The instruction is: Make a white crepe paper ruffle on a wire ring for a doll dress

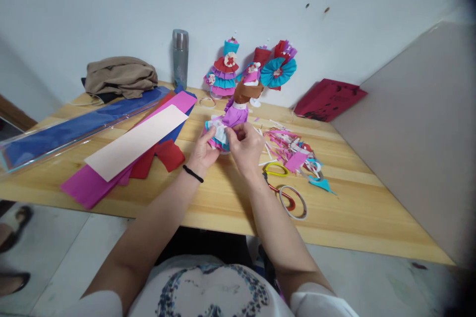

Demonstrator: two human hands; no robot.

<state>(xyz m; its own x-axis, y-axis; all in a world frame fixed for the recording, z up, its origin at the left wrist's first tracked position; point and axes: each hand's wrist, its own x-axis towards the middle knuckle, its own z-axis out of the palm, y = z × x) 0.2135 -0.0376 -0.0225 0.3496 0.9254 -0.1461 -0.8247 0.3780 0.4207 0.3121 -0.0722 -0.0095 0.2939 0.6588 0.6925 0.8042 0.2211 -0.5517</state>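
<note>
A small crepe-paper dress with a purple skirt part (235,115) and white, blue and pink ruffles (219,133) is at my hands, tilted. My left hand (204,151) holds the ruffled lower part from the left, its thumb on the white layer. From the right, my right hand (247,146) pinches the edge of that white layer between thumb and fingers. Just beyond, a brown paper piece (247,93) appears in line with the purple part; whether they are joined is unclear. Two finished-looking paper dresses, one ruffled (225,72) and one with a big blue rosette (278,73), stand by the wall.
Paper strips, a cream one (137,142) uppermost, lie left beside a blue plastic-wrapped pack (85,121). A flask (180,59) and brown cloth (121,77) stand behind. Right are paper scraps (286,143), yellow-and-red-handled scissors (277,169), a tape roll (293,202) and a red bag (329,100).
</note>
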